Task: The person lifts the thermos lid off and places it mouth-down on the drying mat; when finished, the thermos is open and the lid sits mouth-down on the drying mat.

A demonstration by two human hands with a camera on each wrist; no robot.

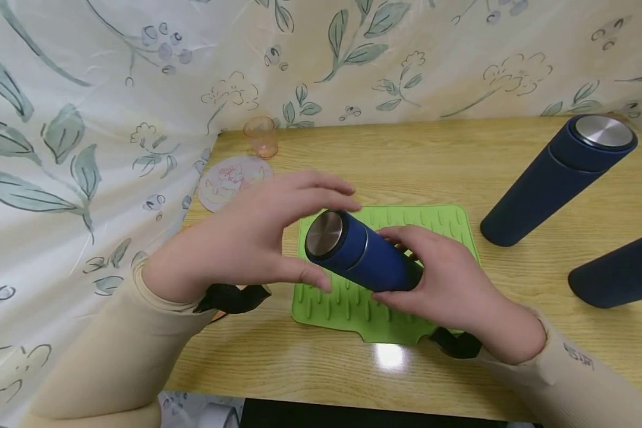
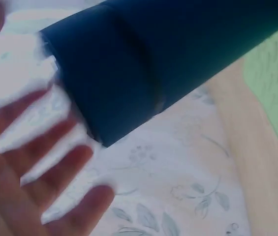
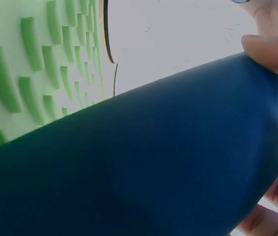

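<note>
A dark blue thermos flask with a shiny metal cap top leans to the left over the green ridged mat. My right hand grips its lower part, thumb on the near side and fingers on the far side. In the right wrist view the flask's blue wall fills the lower half. My left hand is spread around the lid end, thumb below and fingers above. Seen from the left wrist, its fingers are straight beside the lid edge.
Two more dark blue flasks, a tall upright one and another cut off by the frame, stand at the right. A pink patterned disc and a clear pinkish cup sit at the back left. Floral cloth hangs behind the table.
</note>
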